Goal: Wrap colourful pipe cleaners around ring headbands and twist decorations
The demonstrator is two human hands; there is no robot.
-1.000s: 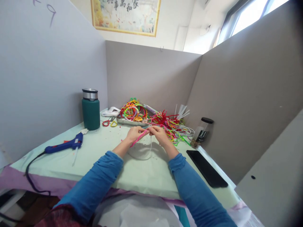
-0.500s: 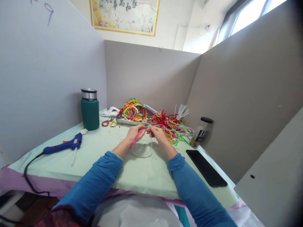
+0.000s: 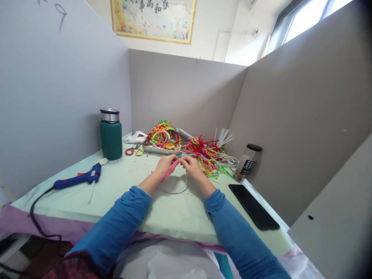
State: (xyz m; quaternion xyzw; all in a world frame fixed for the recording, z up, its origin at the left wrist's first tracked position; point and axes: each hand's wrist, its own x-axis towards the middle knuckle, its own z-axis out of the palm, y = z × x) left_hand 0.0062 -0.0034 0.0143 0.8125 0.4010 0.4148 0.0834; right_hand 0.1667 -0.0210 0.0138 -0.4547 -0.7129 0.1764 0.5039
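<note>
Over the middle of the table my left hand [image 3: 167, 164] is closed on a pink pipe cleaner [image 3: 170, 171], which hangs down along the palm side. My right hand [image 3: 190, 164] is pinched just beside the left fingertips, on the thin pale hoop [image 3: 177, 193] near the pink strand's end. The hoop curves down between the two hands, its lower edge close above or on the tabletop. Fingertips hide where the pink strand and the hoop meet.
A tray [image 3: 159, 150] of coloured loops and a pile of pipe cleaners [image 3: 203, 149] lie behind the hands. Left are a green bottle [image 3: 111, 140] and a blue glue gun [image 3: 78, 180]; right, a black phone [image 3: 253, 206] and a clear jar [image 3: 247, 164].
The fingers of both hands have shifted slightly, and the pink strand now lies a little further right and higher. My right hand's fingers look more drawn together.
</note>
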